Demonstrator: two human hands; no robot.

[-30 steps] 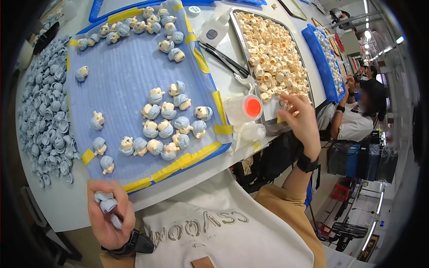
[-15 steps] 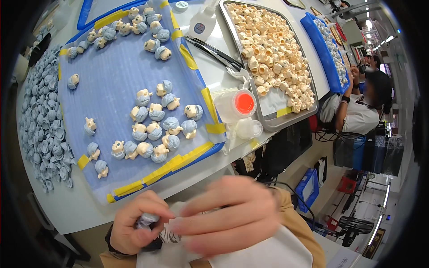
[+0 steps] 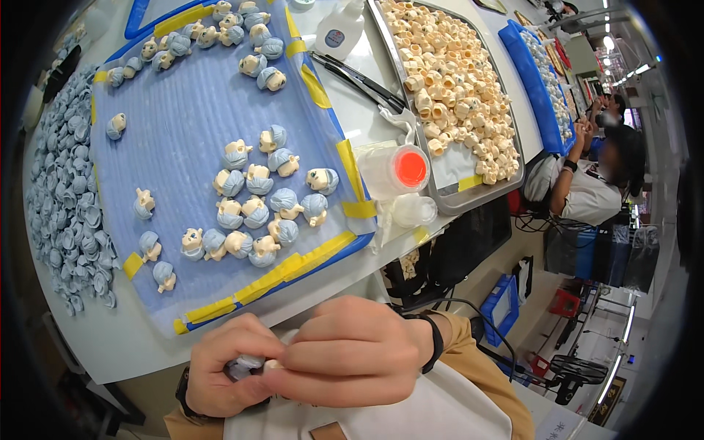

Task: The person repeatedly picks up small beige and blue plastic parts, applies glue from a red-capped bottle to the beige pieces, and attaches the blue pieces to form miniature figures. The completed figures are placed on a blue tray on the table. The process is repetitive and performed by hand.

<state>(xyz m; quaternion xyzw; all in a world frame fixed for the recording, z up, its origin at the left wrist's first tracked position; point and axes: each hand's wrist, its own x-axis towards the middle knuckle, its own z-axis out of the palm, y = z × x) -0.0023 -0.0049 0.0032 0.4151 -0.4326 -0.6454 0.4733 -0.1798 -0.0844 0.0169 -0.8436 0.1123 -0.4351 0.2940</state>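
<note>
My left hand [image 3: 229, 365] is closed around a small blue-grey doll hair piece [image 3: 245, 364], which shows between thumb and forefinger above my lap. Against it, my right hand [image 3: 352, 353] has its fingers pressed together. A small pale bit peeks out at its fingertips, too covered to name. Beyond my hands lies a blue tray [image 3: 163, 126] lined with film and edged in yellow tape. Several small doll heads [image 3: 257, 179] with blue hair and cream faces sit on it in loose groups.
Left of the tray is a heap of blue hair pieces [image 3: 64, 198]. To the right, a metal tray [image 3: 522, 165] carries many cream face pieces [image 3: 455, 81]. Between them are a white bottle [image 3: 342, 31], black tweezers [image 3: 359, 79] and a red-topped clear cup [image 3: 381, 172]. A co-worker [image 3: 590, 176] sits beyond.
My right hand, blurred with its fingers spread before, has drawn in to my left hand and its fingers have closed at the hair piece. The view has shifted slightly.
</note>
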